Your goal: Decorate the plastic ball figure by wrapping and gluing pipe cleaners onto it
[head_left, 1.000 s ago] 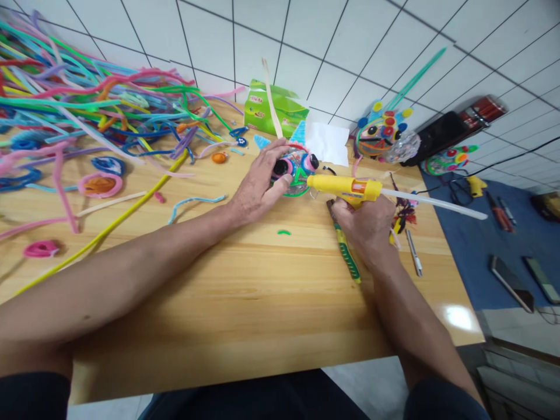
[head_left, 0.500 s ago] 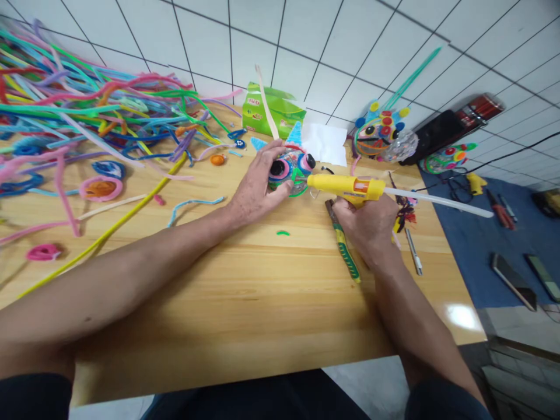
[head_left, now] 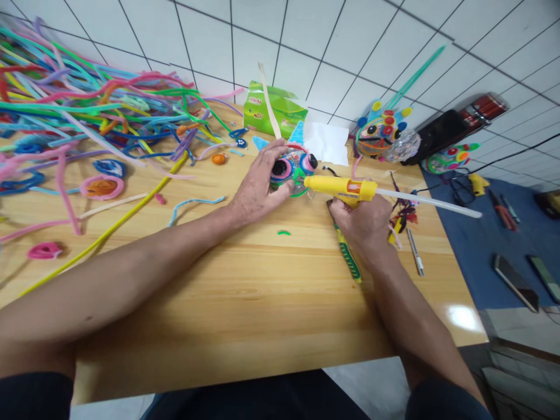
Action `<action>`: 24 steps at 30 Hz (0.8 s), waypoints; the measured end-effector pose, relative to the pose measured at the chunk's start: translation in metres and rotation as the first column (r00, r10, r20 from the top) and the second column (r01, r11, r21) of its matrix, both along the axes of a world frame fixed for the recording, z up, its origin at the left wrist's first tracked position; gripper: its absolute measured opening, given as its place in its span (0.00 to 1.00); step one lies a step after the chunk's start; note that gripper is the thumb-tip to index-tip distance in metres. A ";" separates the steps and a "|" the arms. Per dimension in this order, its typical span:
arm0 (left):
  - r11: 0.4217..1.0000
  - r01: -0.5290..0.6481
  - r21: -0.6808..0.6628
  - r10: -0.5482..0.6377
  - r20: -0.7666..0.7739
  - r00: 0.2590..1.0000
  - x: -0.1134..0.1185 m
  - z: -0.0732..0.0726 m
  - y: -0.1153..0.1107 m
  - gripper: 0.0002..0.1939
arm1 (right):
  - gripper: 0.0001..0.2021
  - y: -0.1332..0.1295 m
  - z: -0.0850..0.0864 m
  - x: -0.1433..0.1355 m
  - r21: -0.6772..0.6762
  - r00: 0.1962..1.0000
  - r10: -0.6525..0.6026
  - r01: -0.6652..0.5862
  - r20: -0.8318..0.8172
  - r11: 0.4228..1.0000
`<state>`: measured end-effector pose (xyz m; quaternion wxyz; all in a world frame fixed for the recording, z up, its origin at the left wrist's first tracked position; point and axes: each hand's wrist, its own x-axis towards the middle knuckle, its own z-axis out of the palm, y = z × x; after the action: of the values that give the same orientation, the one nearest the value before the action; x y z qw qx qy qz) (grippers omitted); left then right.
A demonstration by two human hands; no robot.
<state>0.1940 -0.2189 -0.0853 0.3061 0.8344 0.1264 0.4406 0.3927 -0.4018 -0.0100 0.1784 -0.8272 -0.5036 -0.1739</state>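
My left hand (head_left: 266,178) is closed around the side of a small craft animal head (head_left: 301,153) with black-and-pink round eyes, blue ears and a green outline on its front. In my right hand (head_left: 365,219) is a yellow hot glue gun (head_left: 335,185), gripped by its handle. Its nozzle points left and is at the front of the animal head; whether it touches cannot be made out. A long translucent glue stick (head_left: 431,202) sticks out of its back. Green-and-yellow handled pliers (head_left: 349,254) lie just below my right hand. A short green piece (head_left: 283,233) lies nearby.
A big heap of coloured pipe cleaners (head_left: 100,111) covers the left back. Behind the head are a green packet (head_left: 273,111) and white paper (head_left: 327,142). Another decorated head (head_left: 378,131), a dark red-topped flask (head_left: 464,125), a pen (head_left: 415,252) and a phone (head_left: 515,282) are on the right.
The glue gun and my right hand have shifted slightly left, bringing the nozzle closer in on the animal head. My left hand keeps its hold.
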 end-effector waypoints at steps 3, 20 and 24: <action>1.000 0.003 -0.006 -0.003 0.000 1.000 0.000 0.001 0.000 0.36 | 0.09 -0.001 0.000 0.000 -0.013 1.000 0.016 -0.016 0.005 1.000; 0.999 0.001 -0.050 0.001 0.032 0.999 -0.001 0.003 -0.004 0.34 | 0.15 -0.005 -0.001 -0.001 0.074 0.997 0.078 -0.078 0.006 0.994; 0.999 0.005 -0.051 -0.004 0.025 1.000 -0.002 0.002 -0.002 0.34 | 0.08 -0.008 0.008 0.013 0.206 1.000 0.016 -0.019 0.015 0.978</action>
<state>0.1921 -0.2212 -0.0835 0.3300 0.8210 0.1320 0.4468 0.4053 -0.4102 -0.0017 0.2613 -0.7987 -0.4913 -0.2290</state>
